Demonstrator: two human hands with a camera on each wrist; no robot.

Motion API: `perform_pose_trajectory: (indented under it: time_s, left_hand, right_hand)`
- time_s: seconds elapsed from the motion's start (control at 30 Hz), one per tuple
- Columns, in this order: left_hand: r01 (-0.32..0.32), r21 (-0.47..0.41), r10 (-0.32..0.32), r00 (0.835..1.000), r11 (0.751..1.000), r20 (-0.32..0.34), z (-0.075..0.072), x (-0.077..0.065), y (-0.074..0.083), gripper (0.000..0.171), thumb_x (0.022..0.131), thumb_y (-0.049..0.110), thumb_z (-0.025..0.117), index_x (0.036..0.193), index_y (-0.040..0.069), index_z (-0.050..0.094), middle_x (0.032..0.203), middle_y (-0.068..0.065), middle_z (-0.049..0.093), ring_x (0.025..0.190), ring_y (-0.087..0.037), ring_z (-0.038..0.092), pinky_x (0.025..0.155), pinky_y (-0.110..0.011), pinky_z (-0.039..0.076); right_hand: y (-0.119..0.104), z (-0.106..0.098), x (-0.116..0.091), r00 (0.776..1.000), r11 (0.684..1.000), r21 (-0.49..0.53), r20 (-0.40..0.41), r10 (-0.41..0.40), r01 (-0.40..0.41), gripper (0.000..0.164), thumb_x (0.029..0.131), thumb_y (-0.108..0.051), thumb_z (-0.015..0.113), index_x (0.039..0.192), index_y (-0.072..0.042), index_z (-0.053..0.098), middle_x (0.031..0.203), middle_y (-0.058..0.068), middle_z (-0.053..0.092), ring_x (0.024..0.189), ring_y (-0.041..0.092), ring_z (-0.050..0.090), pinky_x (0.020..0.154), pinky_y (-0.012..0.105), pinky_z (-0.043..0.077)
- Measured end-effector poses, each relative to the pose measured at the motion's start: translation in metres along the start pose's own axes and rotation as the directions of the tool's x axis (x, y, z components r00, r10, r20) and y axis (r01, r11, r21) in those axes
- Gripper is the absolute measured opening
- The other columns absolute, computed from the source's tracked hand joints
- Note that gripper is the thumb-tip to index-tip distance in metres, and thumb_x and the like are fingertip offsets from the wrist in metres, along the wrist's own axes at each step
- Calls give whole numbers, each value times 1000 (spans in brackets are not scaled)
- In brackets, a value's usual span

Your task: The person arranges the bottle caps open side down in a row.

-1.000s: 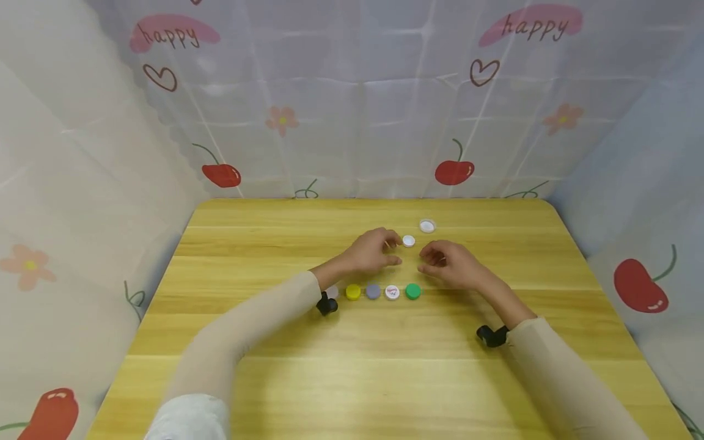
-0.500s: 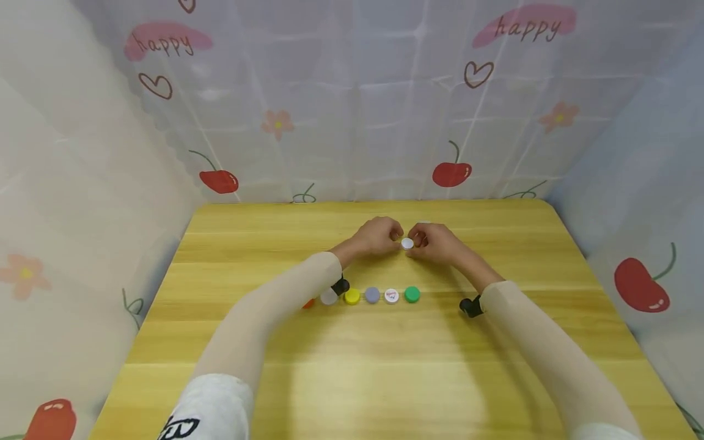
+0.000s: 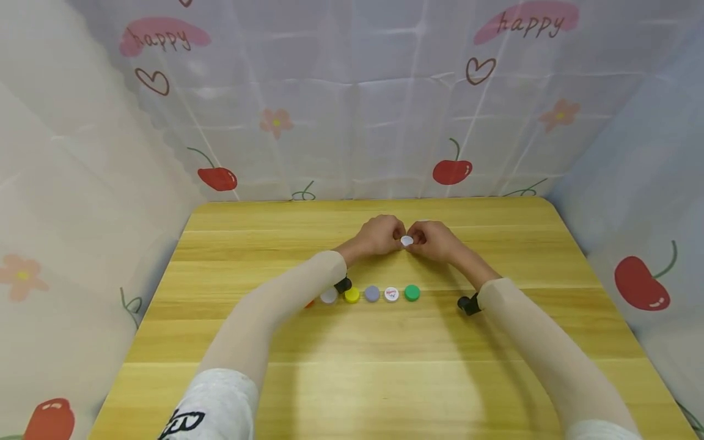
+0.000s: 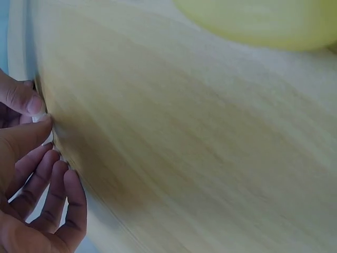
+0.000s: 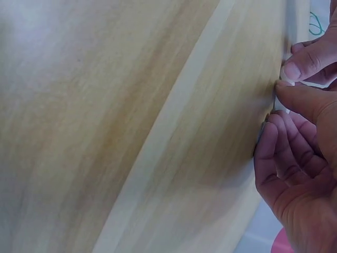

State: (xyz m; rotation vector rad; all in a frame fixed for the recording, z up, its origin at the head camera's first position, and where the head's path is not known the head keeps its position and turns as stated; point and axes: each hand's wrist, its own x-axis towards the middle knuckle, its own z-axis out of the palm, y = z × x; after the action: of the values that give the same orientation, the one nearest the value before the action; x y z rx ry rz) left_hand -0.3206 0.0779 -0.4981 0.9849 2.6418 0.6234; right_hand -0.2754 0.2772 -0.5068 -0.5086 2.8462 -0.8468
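A small white bottle cap (image 3: 406, 241) is held between my two hands near the back of the table. My left hand (image 3: 381, 234) pinches its left side and my right hand (image 3: 434, 241) its right side. In the left wrist view, the thumb of my left hand (image 4: 34, 190) almost meets the other thumb, with a sliver of white cap (image 4: 39, 117) between them. The right wrist view has the fingers of my right hand (image 5: 303, 168) curled near the table edge. Hands cover most of the cap in both wrist views.
Nearer the front is a row of caps: orange (image 3: 310, 304), pale (image 3: 329, 296), yellow (image 3: 352, 295), lilac (image 3: 372, 294), printed white (image 3: 392, 294) and green (image 3: 412, 293). My left sleeve partly covers the orange one. Patterned curtains (image 3: 352, 140) surround the wooden table (image 3: 385, 354).
Both hands have moved inward from either side and taken hold of the white cap, which now looks tilted. The clear-rimmed lid behind is now mostly hidden by the right hand.
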Motion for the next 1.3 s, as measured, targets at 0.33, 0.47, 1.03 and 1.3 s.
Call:
perform_pose_trajectory:
  time_s: [0.33, 0.47, 1.03, 1.3]
  left_hand:
    - [-112, -77, 107, 993, 991, -55, 2, -24, -7, 22, 100, 28, 79, 119, 17, 79, 112, 3, 75, 101, -13, 68, 90, -30, 58]
    - [-182, -181, 162, 979, 966, -123, -1, -56, -4, 24, 100, 29, 80, 121, 17, 78, 112, 3, 75, 102, -13, 68, 89, -28, 58]
    - [-327, -355, 211, 921, 876, -328, 28, -176, 5, 24, 98, 27, 82, 120, 20, 77, 113, 4, 74, 98, -23, 72, 87, -30, 63]
    - [-45, -787, -15, 998, 615, -68, 29, -177, -6, 18, 102, 26, 77, 115, 14, 81, 108, -2, 79, 96, -19, 71, 84, -31, 60]
  right_hand:
    - [-6, 0, -23, 998, 993, 103, -33, -47, 50, 24, 95, -13, 82, 116, -5, 74, 97, 7, 72, 88, 18, 66, 80, 27, 58]
    - [-17, 3, -49, 992, 963, 253, -104, -69, 94, 24, 94, -9, 83, 117, -9, 75, 97, 6, 71, 89, 18, 66, 79, 24, 59]
    - [-67, 54, -109, 889, 810, 381, -291, -353, 446, 37, 86, 3, 86, 115, -15, 74, 97, -2, 71, 83, 15, 67, 74, 35, 64]
    - [-75, 53, -106, 886, 825, 346, -296, -357, 447, 35, 86, -1, 88, 114, -18, 75, 94, -5, 70, 82, 14, 66, 71, 35, 64]
